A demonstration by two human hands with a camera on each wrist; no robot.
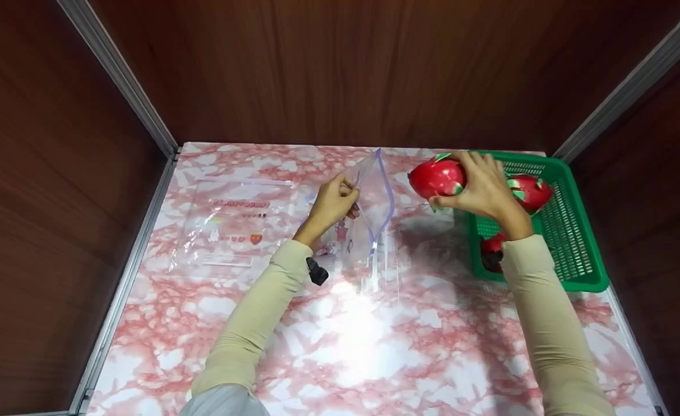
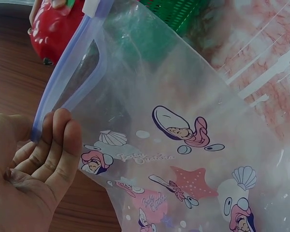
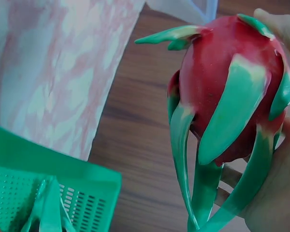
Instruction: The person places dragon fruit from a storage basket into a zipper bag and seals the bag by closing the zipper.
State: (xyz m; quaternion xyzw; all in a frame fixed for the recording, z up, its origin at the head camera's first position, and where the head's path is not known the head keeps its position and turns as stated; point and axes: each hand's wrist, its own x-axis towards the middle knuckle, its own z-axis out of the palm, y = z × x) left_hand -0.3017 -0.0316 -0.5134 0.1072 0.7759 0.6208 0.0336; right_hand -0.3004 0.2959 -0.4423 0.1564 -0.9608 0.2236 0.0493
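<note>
My left hand (image 1: 337, 201) pinches the edge of a clear zip bag (image 2: 150, 96) with a purple seal and printed cartoon shells and a starfish. The bag stands up from the table, its mouth parted and facing right. My right hand (image 1: 481, 188) grips a red dragon fruit (image 1: 438, 177) with green scales, thumb and fingers round its sides. In the head view the fruit is held above the table, between the bag and a green basket (image 1: 578, 231). Long green leaf tips show on the dragon fruit (image 3: 232, 92) in the right wrist view.
Inside the basket lie another dragon fruit (image 1: 530, 193) and a dark red fruit (image 1: 491, 252), partly covered by the right forearm. A second clear bag (image 1: 230, 225) with red print lies flat at the left of the marbled table (image 1: 201, 341). Brown panels (image 1: 328, 69) enclose the back and sides.
</note>
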